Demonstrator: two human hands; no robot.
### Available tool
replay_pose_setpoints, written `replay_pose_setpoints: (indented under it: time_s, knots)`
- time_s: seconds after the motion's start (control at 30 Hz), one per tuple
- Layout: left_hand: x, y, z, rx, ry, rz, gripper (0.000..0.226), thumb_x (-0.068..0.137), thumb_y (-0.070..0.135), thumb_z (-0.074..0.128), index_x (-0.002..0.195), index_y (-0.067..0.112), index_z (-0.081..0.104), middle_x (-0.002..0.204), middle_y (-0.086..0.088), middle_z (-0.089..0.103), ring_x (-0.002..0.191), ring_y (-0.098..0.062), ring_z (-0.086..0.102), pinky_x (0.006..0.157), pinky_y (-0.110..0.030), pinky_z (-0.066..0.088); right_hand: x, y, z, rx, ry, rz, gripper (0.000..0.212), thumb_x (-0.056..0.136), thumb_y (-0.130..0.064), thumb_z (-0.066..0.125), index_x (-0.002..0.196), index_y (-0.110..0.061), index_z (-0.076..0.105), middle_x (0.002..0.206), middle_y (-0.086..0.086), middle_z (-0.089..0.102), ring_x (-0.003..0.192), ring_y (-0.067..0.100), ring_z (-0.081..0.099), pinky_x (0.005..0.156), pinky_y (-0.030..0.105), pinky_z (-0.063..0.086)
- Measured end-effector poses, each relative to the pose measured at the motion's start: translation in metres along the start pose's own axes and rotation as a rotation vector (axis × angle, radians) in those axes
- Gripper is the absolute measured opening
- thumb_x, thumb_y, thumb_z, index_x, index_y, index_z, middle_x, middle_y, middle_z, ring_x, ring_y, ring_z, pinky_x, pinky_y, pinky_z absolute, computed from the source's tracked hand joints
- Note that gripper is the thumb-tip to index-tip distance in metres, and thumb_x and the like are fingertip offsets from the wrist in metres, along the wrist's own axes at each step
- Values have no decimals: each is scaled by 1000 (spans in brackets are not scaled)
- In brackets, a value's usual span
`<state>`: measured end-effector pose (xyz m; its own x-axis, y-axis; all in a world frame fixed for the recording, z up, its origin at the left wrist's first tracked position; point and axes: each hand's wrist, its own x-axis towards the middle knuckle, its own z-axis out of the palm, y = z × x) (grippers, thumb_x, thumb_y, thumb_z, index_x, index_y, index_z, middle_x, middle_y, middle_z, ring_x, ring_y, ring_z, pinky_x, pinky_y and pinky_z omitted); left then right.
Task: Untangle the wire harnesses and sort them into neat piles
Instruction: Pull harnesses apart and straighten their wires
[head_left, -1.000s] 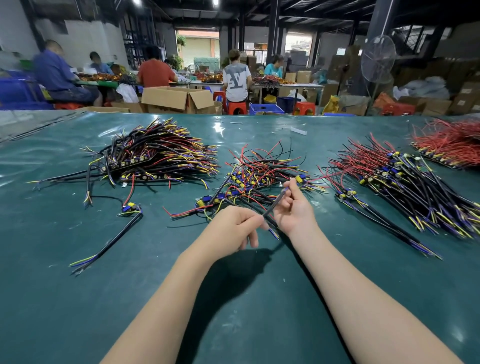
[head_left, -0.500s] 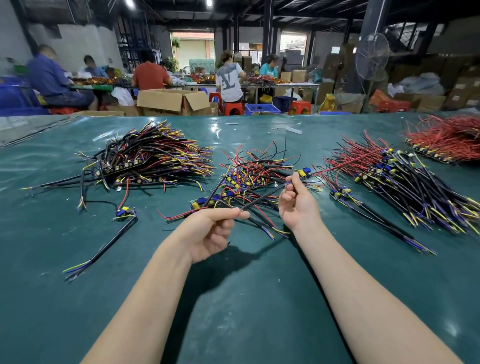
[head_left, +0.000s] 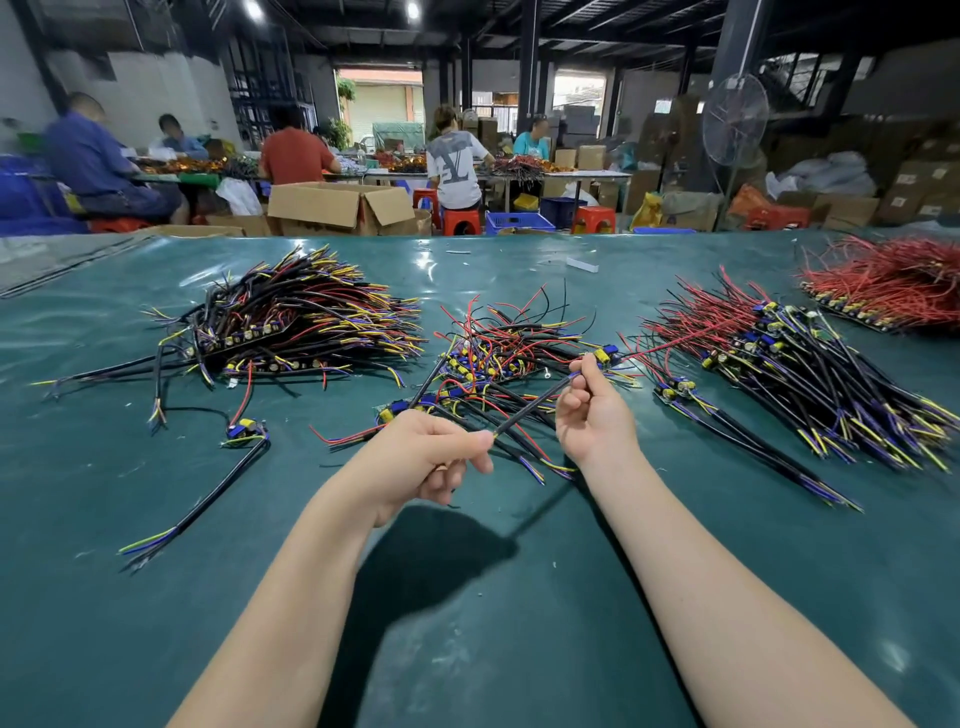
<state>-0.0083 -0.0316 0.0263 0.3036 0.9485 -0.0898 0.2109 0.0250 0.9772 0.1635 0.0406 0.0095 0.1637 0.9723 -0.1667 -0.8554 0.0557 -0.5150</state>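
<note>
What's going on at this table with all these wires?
A person is sorting wire harnesses on a green table. Both hands hold one harness above the tangle in the middle: the left hand pinches its black cable and the right hand grips it near the component end. A left pile, a right pile and a red pile lie alongside.
</note>
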Motion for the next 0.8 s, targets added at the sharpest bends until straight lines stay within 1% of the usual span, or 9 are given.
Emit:
replay_pose_setpoints:
  time_s: [0.13,0.2,0.4,0.47,0.53,0.6,0.67,0.73,0.8]
  knots:
    - [1,-1,7,21,16,70,50,90,20,55,40,17,61,35,7,43,31,-2,36,38,-12,37,-1,-1,-2,58,42,25,29,94,-17,50,67,-7,51,34,-7,44,24,2,34,30,7,30]
    - [1,0,10,44,-28,84,52,90,21,54,39,18,58,35,7,44,31,-2,38,39,-12,38,-2,-1,-3,76,50,46,29,94,-17,50,67,-7,51,33,-8,43,23,2,33,30,7,30]
    - [-7,8,21,-89,-408,65,44,85,27,60,41,18,61,34,9,46,31,1,41,41,-11,41,-6,8,5,16,-87,80,30,96,-20,46,68,-10,50,34,-8,42,25,1,35,30,7,28]
    - [-11,8,17,-1,-491,-18,43,84,36,60,45,19,64,40,8,52,35,0,45,43,-13,43,-7,7,5,-25,-130,120,31,96,-24,45,67,-12,50,37,-8,45,27,0,38,32,7,32]
    - [-14,7,8,157,-528,-117,40,76,48,56,49,20,68,46,7,58,41,-1,51,44,-14,44,-8,4,3,-65,-170,215,35,95,-29,45,64,-15,51,42,-6,50,32,1,45,37,10,41]
    - [-13,5,0,235,-444,-184,48,71,57,47,51,20,71,51,7,62,45,-2,54,45,-14,44,-10,-1,4,-115,-217,366,44,94,-33,44,56,-14,53,46,-3,54,35,6,53,40,14,48]
    - [-6,1,-4,125,-180,-212,54,83,56,42,58,18,72,55,6,64,46,-3,54,44,-13,43,-17,-6,10,-218,-303,540,46,95,-34,38,56,-14,50,44,-3,51,33,5,52,36,15,46]
    - [3,-2,-7,-94,97,-177,44,92,47,42,74,18,70,63,7,66,50,-4,54,43,-13,44,-24,-8,18,-434,-430,655,42,97,-34,31,61,-16,44,40,-4,42,27,0,39,28,11,33]
    - [9,-5,-9,-253,230,-101,34,94,42,43,85,20,66,73,7,66,62,-6,55,46,-15,47,-32,-6,23,-807,-592,623,38,99,-29,30,64,-17,39,38,-8,36,25,-2,28,26,9,21]
